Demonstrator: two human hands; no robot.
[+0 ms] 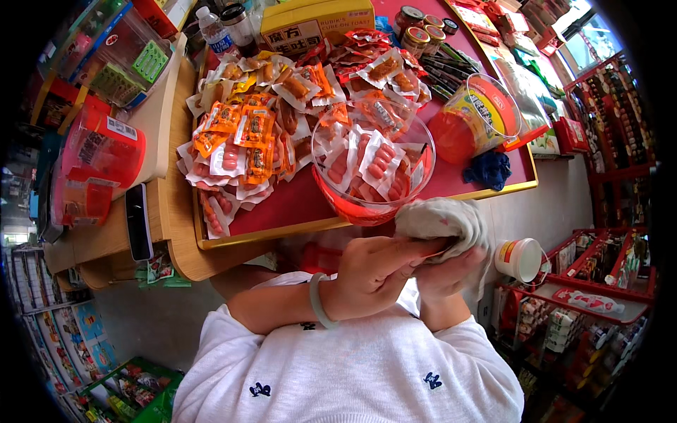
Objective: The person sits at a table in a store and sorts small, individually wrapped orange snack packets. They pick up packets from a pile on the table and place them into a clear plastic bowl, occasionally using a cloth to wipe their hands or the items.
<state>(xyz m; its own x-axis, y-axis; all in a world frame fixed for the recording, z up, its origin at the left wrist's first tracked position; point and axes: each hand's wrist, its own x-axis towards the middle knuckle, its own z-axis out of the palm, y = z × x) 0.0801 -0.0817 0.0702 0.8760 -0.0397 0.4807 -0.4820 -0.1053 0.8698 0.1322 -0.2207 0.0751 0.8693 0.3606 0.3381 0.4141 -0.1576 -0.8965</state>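
My left hand (374, 273), with a pale green bangle on the wrist, presses its fingers into a crumpled grey-white cloth (441, 218). My right hand (453, 273) grips the same cloth from the other side, and folds of it hang past those fingers. Whether anything lies inside the cloth is hidden. Just beyond the hands, a clear round plastic tub (345, 205) with a red lower part stands near the table's front edge. Small packets of sausages (379, 162) fill part of it. Left of the tub spreads a heap of packaged snacks (243, 134) in orange and clear wrappers.
A red-topped table (275, 217) has a raised gold edge. On it are a tilted labelled tub (462, 123), a dark blue cloth (488, 171), a yellow box (317, 25) and several jars (415, 39). A phone (138, 222) lies left; a white bucket (520, 259) stands right.
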